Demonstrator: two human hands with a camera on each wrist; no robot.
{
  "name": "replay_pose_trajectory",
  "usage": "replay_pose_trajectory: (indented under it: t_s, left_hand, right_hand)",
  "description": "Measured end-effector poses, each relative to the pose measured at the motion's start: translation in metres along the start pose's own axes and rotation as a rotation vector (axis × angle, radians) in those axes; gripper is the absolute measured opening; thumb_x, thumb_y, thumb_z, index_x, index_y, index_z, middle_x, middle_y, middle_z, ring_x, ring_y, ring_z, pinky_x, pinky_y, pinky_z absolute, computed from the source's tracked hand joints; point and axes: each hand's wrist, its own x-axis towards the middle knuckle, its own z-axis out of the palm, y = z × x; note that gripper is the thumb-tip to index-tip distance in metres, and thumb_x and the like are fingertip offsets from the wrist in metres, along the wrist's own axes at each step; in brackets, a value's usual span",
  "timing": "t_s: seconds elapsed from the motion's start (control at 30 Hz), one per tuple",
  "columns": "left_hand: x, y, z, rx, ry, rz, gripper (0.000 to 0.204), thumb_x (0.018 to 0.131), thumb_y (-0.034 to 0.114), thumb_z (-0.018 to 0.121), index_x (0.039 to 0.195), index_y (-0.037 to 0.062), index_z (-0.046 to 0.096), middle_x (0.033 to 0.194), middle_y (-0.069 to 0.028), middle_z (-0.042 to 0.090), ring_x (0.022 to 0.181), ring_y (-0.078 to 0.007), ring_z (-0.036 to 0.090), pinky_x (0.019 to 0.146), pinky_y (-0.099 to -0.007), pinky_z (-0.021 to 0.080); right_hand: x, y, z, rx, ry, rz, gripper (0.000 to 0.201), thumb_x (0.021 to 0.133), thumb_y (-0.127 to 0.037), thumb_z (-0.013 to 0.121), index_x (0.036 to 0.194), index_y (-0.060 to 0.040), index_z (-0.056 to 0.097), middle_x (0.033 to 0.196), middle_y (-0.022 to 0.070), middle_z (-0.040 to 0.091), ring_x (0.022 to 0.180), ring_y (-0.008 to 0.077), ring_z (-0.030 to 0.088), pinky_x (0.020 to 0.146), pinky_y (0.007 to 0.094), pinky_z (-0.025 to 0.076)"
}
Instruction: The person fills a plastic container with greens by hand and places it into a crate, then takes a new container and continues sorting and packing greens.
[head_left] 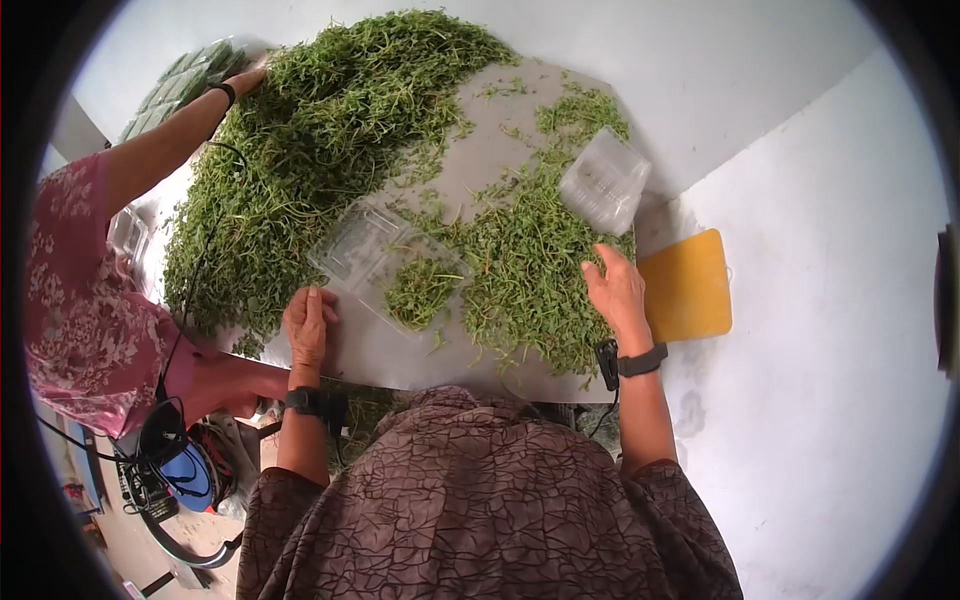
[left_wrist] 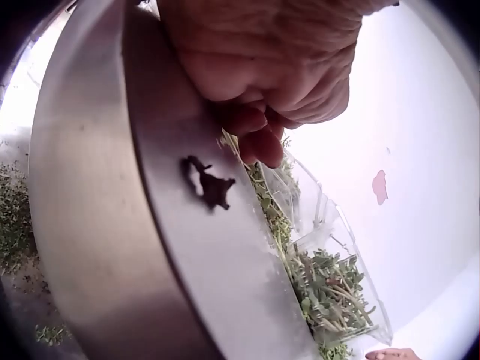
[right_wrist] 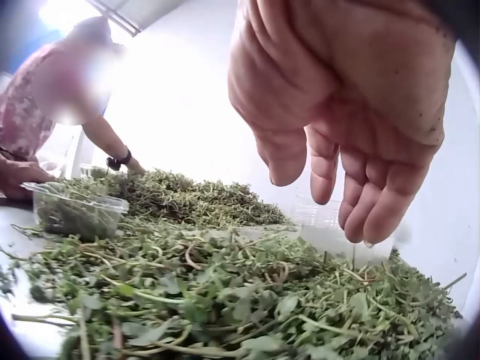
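Note:
My left hand is at the table's front edge, fingers curled, thumb and fingertips pinching the near left edge of a clear plastic clamshell box. The box lies opened out on the table, with a small heap of green leafy sprigs in its right half. In the left wrist view the curled fingertips overlap the box's end. My right hand hovers over the right part of a loose pile of leafy greens. Its fingers are spread and relaxed, pointing down, with nothing between them.
A big mound of greens covers the table's far left. Clear empty boxes stand at the right edge, near a yellow board. Another person in pink reaches toward packed boxes at the back left. A wall closes the right side.

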Motion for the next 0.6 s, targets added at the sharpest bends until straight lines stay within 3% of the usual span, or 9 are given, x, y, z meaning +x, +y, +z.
replay_pose_trajectory:
  t_s: [0.23,0.3,0.33,0.37,0.43,0.47,0.5,0.57,0.6]
  left_hand:
    - [0.0,-0.007,0.005,0.078,0.021,0.069,0.029,0.094,0.021,0.048,0.078,0.0001,0.058,0.07,-0.0035,0.059,0.051,-0.0072,0.048,0.051,-0.0224,0.04]
    - [-0.002,-0.001,0.006,0.152,0.039,0.122,0.026,0.094,0.019,0.048,0.079,0.0002,0.058,0.068,-0.0036,0.058,0.051,-0.0076,0.048,0.05,-0.023,0.04]
    - [-0.003,-0.001,0.006,0.155,0.05,0.121,0.026,0.094,0.019,0.048,0.079,0.0002,0.058,0.068,-0.0036,0.058,0.051,-0.0076,0.048,0.05,-0.023,0.04]
    - [-0.004,-0.001,0.007,0.174,0.058,0.129,0.025,0.094,0.018,0.048,0.078,0.0003,0.057,0.068,-0.0038,0.058,0.051,-0.0077,0.048,0.05,-0.0232,0.04]
    - [-0.005,0.001,0.009,0.195,0.069,0.136,0.024,0.093,0.017,0.049,0.077,0.0003,0.057,0.068,-0.0039,0.058,0.051,-0.0079,0.048,0.049,-0.0235,0.04]
    - [-0.005,0.003,0.011,0.205,0.093,0.166,0.023,0.092,0.016,0.049,0.076,0.001,0.056,0.066,-0.0049,0.057,0.049,-0.0102,0.05,0.048,-0.0251,0.04]
    - [-0.006,0.004,0.012,0.215,0.115,0.194,0.021,0.09,0.015,0.05,0.075,0.0016,0.056,0.063,-0.0059,0.057,0.047,-0.0124,0.052,0.048,-0.0266,0.041]
    - [-0.006,0.003,0.012,0.235,0.126,0.212,0.02,0.09,0.015,0.051,0.075,0.0018,0.056,0.063,-0.0059,0.057,0.046,-0.0126,0.052,0.047,-0.0268,0.041]
    - [-0.006,0.002,0.013,0.253,0.131,0.23,0.019,0.09,0.014,0.051,0.075,0.002,0.056,0.063,-0.0059,0.058,0.046,-0.0129,0.052,0.046,-0.027,0.041]
  right_hand:
    - [0.042,0.02,0.044,-0.119,-0.022,-0.094,0.039,0.081,-0.023,0.062,0.112,0.0006,0.057,0.112,0.0207,0.058,0.104,0.0362,0.055,0.089,0.044,0.043]
    - [0.044,0.015,0.05,-0.246,-0.125,-0.018,0.042,0.08,-0.025,0.064,0.112,0.0002,0.056,0.109,0.02,0.06,0.1,0.0369,0.056,0.086,0.0451,0.044]
    - [0.043,0.012,0.049,-0.187,-0.123,-0.03,0.033,0.077,-0.022,0.065,0.102,-0.0004,0.061,0.093,0.02,0.063,0.09,0.0367,0.06,0.08,0.0461,0.046]
    - [0.043,0.009,0.046,-0.183,-0.128,-0.039,0.033,0.077,-0.022,0.065,0.102,-0.0004,0.061,0.093,0.02,0.063,0.09,0.0367,0.06,0.08,0.0461,0.046]
    - [0.042,0.001,0.033,-0.009,-0.286,-0.015,0.022,0.075,-0.017,0.064,0.089,0.0007,0.063,0.076,0.0199,0.063,0.078,0.037,0.061,0.073,0.0467,0.047]
    - [0.04,-0.009,0.021,0.029,-0.292,-0.022,0.016,0.073,-0.011,0.063,0.083,0.002,0.063,0.066,0.0185,0.059,0.065,0.0294,0.06,0.065,0.04,0.046]
    - [0.039,-0.012,0.012,0.03,-0.296,-0.027,0.016,0.073,-0.011,0.063,0.083,0.002,0.063,0.066,0.0185,0.059,0.065,0.0294,0.06,0.065,0.04,0.046]
    - [0.037,-0.008,0.001,0.4,-0.3,-0.114,0.017,0.073,-0.009,0.065,0.086,0.0022,0.063,0.064,0.0125,0.057,0.059,0.0179,0.054,0.059,0.0328,0.044]
    - [0.039,-0.001,0.0,0.512,-0.297,-0.074,0.015,0.076,-0.008,0.065,0.086,0.0031,0.063,0.061,0.0045,0.054,0.057,0.0098,0.048,0.054,0.0268,0.04]
